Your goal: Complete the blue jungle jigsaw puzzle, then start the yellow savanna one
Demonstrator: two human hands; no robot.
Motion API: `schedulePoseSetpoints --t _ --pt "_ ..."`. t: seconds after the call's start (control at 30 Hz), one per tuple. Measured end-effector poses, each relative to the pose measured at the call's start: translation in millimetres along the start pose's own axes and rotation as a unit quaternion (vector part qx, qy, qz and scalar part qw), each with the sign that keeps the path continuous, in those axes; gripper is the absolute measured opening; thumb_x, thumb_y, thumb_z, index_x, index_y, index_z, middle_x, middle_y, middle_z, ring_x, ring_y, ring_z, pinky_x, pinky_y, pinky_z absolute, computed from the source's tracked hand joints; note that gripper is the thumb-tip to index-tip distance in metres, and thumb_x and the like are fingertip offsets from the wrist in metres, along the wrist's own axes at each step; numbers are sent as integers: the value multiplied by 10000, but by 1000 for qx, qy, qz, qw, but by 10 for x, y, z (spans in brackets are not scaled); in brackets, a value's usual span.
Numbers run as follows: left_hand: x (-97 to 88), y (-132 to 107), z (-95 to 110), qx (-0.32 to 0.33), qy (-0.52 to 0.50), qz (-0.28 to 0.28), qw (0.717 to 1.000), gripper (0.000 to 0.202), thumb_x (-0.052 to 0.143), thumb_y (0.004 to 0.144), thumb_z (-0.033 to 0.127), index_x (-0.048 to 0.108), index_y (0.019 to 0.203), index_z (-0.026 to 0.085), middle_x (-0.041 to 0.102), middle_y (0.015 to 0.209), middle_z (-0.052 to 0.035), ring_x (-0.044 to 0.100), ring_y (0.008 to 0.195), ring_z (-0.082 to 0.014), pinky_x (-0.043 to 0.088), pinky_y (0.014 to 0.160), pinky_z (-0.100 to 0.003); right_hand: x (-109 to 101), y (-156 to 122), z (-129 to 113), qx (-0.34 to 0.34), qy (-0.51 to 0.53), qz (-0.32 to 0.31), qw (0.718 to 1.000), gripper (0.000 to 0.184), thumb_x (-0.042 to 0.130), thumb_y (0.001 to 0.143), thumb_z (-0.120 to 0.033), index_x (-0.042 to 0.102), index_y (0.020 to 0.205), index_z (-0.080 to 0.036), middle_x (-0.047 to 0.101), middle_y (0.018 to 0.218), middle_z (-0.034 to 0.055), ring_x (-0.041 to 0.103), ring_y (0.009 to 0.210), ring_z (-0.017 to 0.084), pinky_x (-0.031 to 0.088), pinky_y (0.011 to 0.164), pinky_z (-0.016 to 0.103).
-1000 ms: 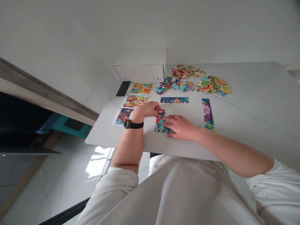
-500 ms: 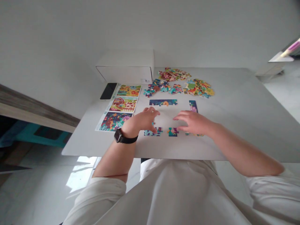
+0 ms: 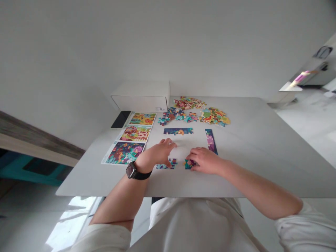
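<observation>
Before me, grey table [image 3: 262, 147]: white box [image 3: 141, 96], black phone [image 3: 120, 119], far left; three picture cards [image 3: 135, 133] in a row; loose puzzle pieces [image 3: 207, 113] heaped beyond; blue strip [image 3: 177, 131], purple strip [image 3: 210, 141], joined clusters [image 3: 165, 166] near my edge.

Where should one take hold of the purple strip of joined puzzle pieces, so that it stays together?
The purple strip lies flat on the table, long and narrow, pointing away from the person. Probably pinch both long edges near its middle from above, with the right hand, which is nearest. Lifting one end would likely bend the joints.
</observation>
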State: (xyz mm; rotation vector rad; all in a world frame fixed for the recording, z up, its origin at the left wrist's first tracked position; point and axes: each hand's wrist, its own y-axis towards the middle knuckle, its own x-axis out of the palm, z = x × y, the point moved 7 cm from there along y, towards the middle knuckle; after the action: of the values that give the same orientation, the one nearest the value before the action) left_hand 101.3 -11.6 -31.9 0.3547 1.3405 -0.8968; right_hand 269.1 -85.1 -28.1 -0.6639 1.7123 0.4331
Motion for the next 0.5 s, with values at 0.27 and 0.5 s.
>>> schedulePoseSetpoints --t 0.27,0.5 --pt "-274 92 -96 -7 -48 141 989 396 780 874 402 695 1221 231 663 1324 -126 621 1279 -323 470 1138 -440 -164 -2 71 -4 0 0 1000 407 753 965 -460 771 1274 -196 746 1137 139 712 1089 313 547 963 441" --pt "-485 119 -244 -85 -110 255 957 293 569 1006 476 713 923 235 755 955 -57 689 877 -228 492 784 -332 -483 36 672 33 11 36 999 341 666 1012 -363 748 1308 -215 759 1270 123 709 1167 278 548 1019 414"
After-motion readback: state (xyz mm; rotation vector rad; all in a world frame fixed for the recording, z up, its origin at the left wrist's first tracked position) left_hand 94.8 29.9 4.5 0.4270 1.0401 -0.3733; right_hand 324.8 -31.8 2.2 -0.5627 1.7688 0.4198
